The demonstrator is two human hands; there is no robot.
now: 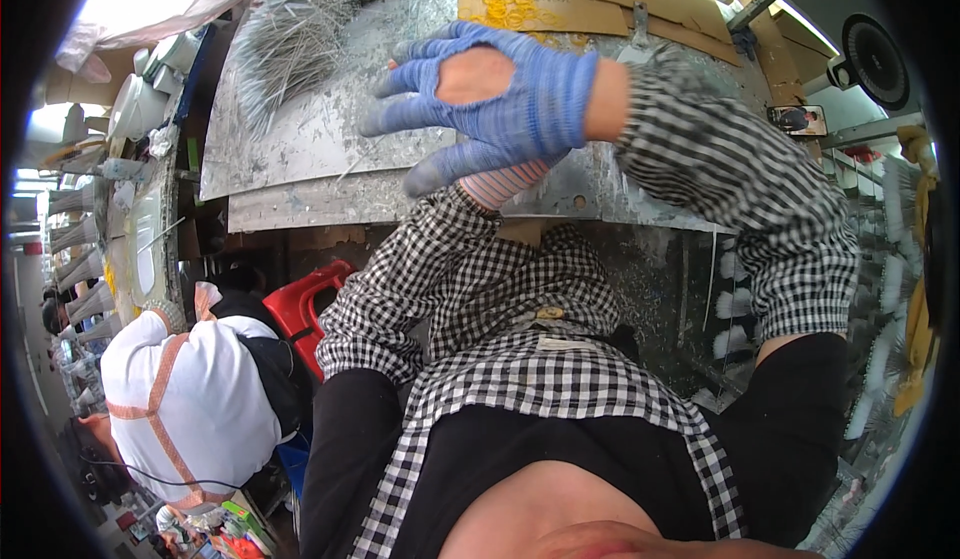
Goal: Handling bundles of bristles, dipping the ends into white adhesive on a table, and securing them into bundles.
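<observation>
My right hand [500,89] wears a blue knitted glove with a round hole over its back. It reaches leftward above the worktable [330,169], fingers spread, and nothing shows in its grasp. Beneath it lies my left hand [505,185]; only its red-and-white striped glove cuff is plain, while the fingers are covered by the right hand. Whether the left one holds anything is hidden. Beyond the fingertips rests a loose heap of thin grey-white strands [300,44]. Yellow rubber bands [508,4] are piled on a cardboard sheet [555,14] at the back.
Next to the cardboard lies a scraper-like tool [638,34]. A phone [798,120] and a round black fan [873,61] are at the right. To my left, a person in a white top [190,409] bends near a red plastic chair [312,304]. Bristly bundles [890,289] line the right side.
</observation>
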